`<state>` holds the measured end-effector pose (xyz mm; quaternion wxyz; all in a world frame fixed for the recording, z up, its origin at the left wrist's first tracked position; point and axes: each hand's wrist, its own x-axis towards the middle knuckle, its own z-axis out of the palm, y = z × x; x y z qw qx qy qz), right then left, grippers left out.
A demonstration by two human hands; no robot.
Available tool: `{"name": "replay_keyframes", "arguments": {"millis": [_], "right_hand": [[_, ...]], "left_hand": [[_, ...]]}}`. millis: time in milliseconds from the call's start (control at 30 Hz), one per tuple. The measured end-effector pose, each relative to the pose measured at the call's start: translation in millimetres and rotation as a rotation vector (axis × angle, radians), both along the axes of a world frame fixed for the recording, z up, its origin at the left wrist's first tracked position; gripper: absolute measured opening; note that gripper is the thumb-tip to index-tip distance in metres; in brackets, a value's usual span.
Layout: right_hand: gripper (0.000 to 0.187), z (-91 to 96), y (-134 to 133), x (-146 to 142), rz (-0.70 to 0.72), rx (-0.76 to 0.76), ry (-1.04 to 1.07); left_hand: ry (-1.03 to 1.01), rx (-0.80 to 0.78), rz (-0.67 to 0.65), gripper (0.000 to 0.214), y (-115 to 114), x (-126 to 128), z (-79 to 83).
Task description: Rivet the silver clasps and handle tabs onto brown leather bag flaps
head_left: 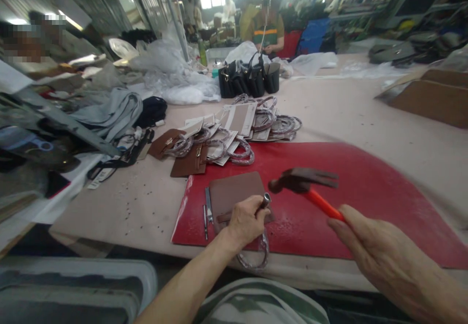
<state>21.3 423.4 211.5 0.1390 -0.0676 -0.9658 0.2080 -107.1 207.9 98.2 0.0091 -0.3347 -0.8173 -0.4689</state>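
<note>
A pale, pinkish bench carries a red mat along its near edge. Behind the mat, partly overlapping it, lies a pile of brown bag panels with plastic-wrapped handles. Black handbags stand nearer the far edge, brown sheets lie by the right edge, and dark specks (too small to identify) dot the near left corner.

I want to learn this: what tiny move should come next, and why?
Probably tap the metal tool with the hammer: the left hand holds the tool over the brown piece, and the right hand holds the hammer nearby.
</note>
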Motion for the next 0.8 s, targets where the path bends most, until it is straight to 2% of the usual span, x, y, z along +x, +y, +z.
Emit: {"name": "replay_keyframes", "arguments": {"millis": [67,200,233,300,367,433,500,600,667,733,800], "right_hand": [[0.047,-13.9,18.2,-4.2,-0.019,-0.084,-0.124],[0.046,-59.0,53.1,-12.1,-0.109,-0.258,-0.364],[0.043,-69.4,57.9,-13.5,-0.141,-0.239,-0.395],[0.038,-82.7,59.2,-16.2,-0.209,-0.079,-0.359],[0.037,-85.4,48.7,-20.6,-0.21,0.136,-0.193],[0.038,-81.9,27.8,-28.0,-0.124,0.2,0.029],[0.036,-78.8,0.0,-37.7,0.031,0.05,0.163],[0.03,-83.0,-42.8,-52.1,0.241,-0.318,0.14],[0.027,-91.3,-64.6,-59.4,0.251,-0.476,0.106],[0.025,-100.5,-78.3,-64.8,0.179,-0.507,0.122],[0.026,-107.5,-85.0,-68.6,0.13,-0.434,0.151]], "left_hand": [[0.004,-0.036,-0.007,0.01,1.7,-0.1,2.1],[-0.008,-0.061,-0.008,0.012,2.6,0.1,5.4],[-0.006,-0.065,-0.002,0.011,2.3,0.4,5.9],[0.002,-0.074,0.009,0.011,1.7,0.9,6.8],[0.004,-0.083,0.009,0.01,1.5,1.1,8.0],[-0.001,-0.092,0.003,0.009,1.8,1.1,9.5],[-0.012,-0.098,-0.007,0.009,2.0,1.1,11.0],[-0.035,-0.091,-0.03,0.013,0.4,1.0,12.1],[-0.048,-0.073,-0.039,0.02,-2.4,1.3,11.6],[-0.044,-0.055,-0.036,0.027,-6.5,2.1,10.6],[-0.025,-0.035,-0.026,0.03,-10.9,3.7,9.5]]}}
